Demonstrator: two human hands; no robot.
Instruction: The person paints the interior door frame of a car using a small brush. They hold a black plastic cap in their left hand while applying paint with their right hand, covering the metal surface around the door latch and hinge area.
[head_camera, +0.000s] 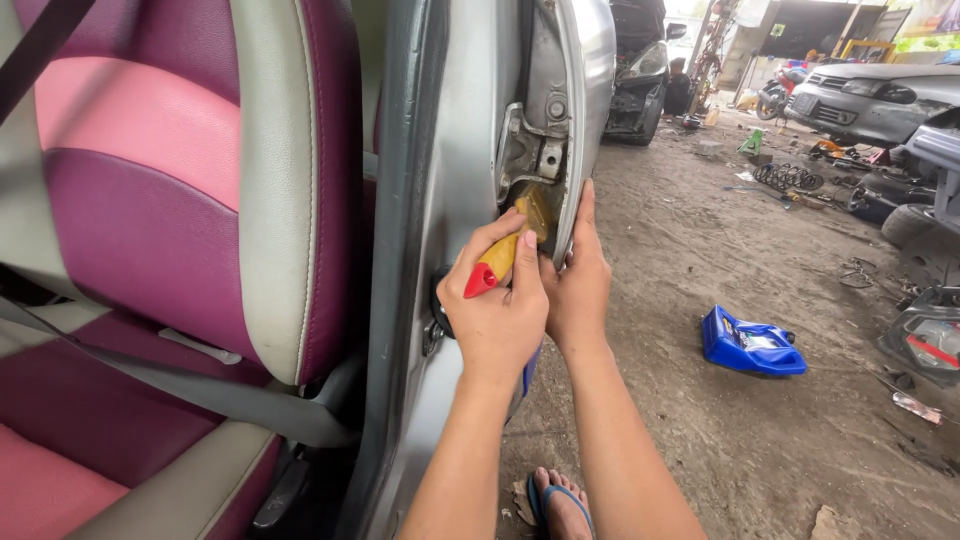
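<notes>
1. Left hand (497, 310) gripped a yellow tool with red cap (503, 256), long axis slanting up-right, tip at the door hinge (530, 160).
2. Right hand (577, 280) lay just beside it, fingers flat against the silver door edge (585, 120); it grasped nothing visible.
3. Left hand was nearer the hinge, which sat just above both.
4. Farther off: blue container (752, 345) on the dirt floor (700, 430).

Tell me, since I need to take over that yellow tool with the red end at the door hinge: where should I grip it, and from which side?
Grip the yellow tool by its handle just above the red end, where the left hand holds it. Come from below, on the open side: its tip is tucked up into the hinge gap, and the right hand steadies the door edge.
</notes>
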